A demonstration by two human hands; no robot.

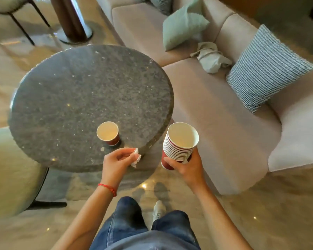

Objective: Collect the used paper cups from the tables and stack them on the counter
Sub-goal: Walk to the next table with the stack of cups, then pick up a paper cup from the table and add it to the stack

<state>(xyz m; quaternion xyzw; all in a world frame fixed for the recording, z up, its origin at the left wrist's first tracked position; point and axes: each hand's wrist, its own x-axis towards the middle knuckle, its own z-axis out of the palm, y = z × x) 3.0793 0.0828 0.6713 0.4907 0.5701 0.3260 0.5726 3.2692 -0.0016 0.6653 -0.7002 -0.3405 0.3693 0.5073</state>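
Setting: lounge with a round stone desk [79,98] beside a pale sofa [215,109], glossy floor underfoot.
Lone cup: one red paper cup [108,133] stands upright near the desk's near edge, not yet collected.
My left hand [116,161]: fingers pinched on a crumpled white tissue [136,156], just short of the cup.
My right hand [186,166]: fingers wrapped round a tall cup stack [179,145], held tilted off the desk.
Risk: with the tissue occupying my left fingers, I judge a clumsy grab could tip the cup; the tilted stack could slide apart.
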